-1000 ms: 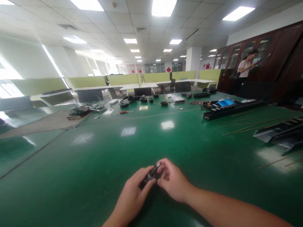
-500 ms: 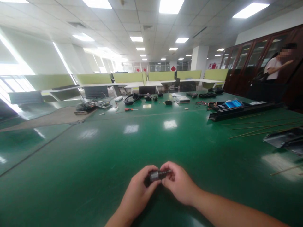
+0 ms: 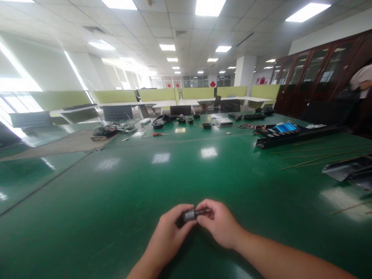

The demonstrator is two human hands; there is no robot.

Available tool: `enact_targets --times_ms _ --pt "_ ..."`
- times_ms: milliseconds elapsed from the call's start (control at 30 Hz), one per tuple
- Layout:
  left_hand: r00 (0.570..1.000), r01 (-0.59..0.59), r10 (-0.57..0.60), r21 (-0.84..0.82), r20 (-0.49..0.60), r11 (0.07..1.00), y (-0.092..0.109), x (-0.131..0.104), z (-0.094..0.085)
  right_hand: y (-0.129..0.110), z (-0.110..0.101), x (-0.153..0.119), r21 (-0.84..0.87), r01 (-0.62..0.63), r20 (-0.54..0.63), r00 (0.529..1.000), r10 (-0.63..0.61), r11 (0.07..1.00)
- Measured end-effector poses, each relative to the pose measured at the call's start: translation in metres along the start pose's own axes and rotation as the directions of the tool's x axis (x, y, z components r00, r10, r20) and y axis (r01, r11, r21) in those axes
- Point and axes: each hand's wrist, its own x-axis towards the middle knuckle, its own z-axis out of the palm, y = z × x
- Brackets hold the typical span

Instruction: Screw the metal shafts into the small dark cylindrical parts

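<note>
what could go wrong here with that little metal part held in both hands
1. The small metal cylinder is pinched only at the fingertips of the left hand and right hand; it might slip.
2. It is held just above the glossy green table; if dropped, the round part could roll away.
3. Glare on the table may make a small dropped piece hard to spot.

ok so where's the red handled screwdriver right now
In the head view the red handled screwdriver lies far back on the green table, left of centre, just in front of the black headset.
</note>
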Motion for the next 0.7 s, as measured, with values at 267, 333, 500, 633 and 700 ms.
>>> enact_targets --times_ms 267,333,500,633,700 --pt "0.999 -0.029 0.029 0.032 -0.024 0.999 0.0009 -0.0014 -0.0008 -0.0019 -0.0006 0.0025 0.03 -0.018 -0.005 1.0 0.018 0.999" --pt "0.999 -0.033 0.034 0.037 -0.026 0.999 0.0015 -0.0014 -0.0012 -0.001 -0.0007 0.0034 0.034 -0.027 -0.009 1.0 0.027 0.999" --pt "0.998 -0.047 0.049 0.048 -0.033 0.998 0.001 -0.0009 -0.0017 0.0007 -0.001 0.0041 0.038 -0.031 0.004 1.0 0.031 0.999" --pt "0.998 -0.055 0.057 0.052 -0.041 0.997 0.0011 -0.0011 -0.0027 0.0001 -0.0016 0.0044 0.032 -0.045 -0.001 0.999 0.045 0.998" --pt "0.997 -0.059 0.061 0.052 -0.042 0.997 0.0022 -0.001 -0.0036 -0.0004 -0.0019 0.0044 0.027 -0.05 0.005 0.999 0.05 0.998"
